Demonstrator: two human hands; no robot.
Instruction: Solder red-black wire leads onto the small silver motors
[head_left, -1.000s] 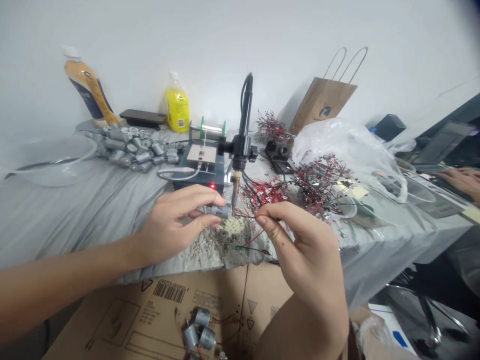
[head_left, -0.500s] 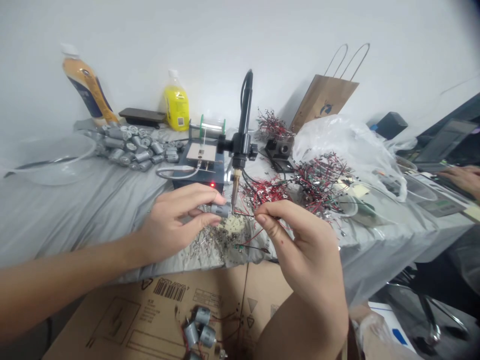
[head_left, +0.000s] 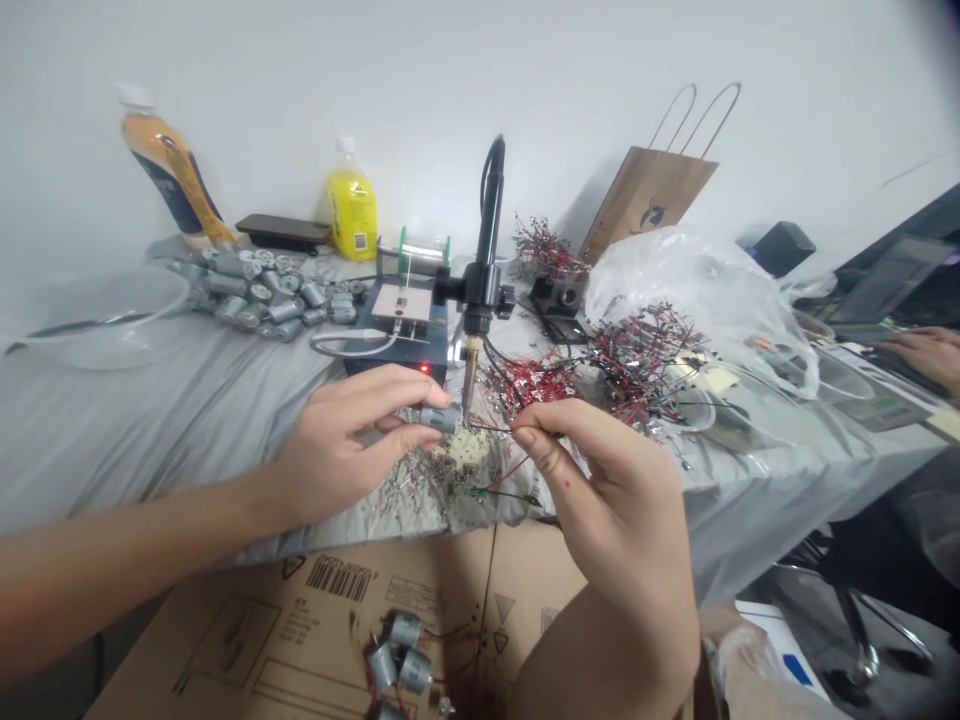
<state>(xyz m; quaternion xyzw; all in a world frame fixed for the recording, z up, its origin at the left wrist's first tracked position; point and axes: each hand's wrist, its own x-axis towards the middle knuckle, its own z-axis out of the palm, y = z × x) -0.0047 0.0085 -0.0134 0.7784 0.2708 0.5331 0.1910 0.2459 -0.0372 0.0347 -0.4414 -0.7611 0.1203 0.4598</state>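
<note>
Inspector: Condition of the right hand?

Recorder: The right hand (head_left: pixel 611 480) is closed to a pinch, thumb and index finger gripping a thin wire (head_left: pixel 491 429). The wire points left toward the held motor.

Inspector: And the left hand?

Recorder: The left hand (head_left: pixel 356 435) is partly curled, with thumb and index finger clasping a grey motor (head_left: pixel 440 418) on its side. That motor sits just left of the tip of the upright soldering iron (head_left: pixel 491 215). Whether the tip touches it is too small to tell.

Inspector: Nearest surface?

Recorder: Printed cardboard (head_left: pixel 247 640), below the table edge. Several loose motors (head_left: pixel 405 630) with wires lie on it.

Inspector: The table?

Recorder: The table (head_left: pixel 225 430) is covered in wrinkled grey sheeting. Small metal bits (head_left: pixel 450 475) are scattered beneath the held motor. Behind the hands stands a dark blue box (head_left: pixel 360 368), red light lit. Right of it are a red wire heap (head_left: pixel 532 385) and a mixed wire heap (head_left: pixel 645 350); left of it, a motor stack (head_left: pixel 262 295).

Inspector: Further back?

Recorder: An orange bottle (head_left: pixel 172 180), a yellow bottle (head_left: pixel 352 215), a solder reel (head_left: pixel 425 255), a clear plastic bag (head_left: pixel 697 290) and a tilted paper bag (head_left: pixel 649 200), before a pale wall (head_left: pixel 420 70). At far right, another person's hand (head_left: pixel 926 350) is partly visible.
</note>
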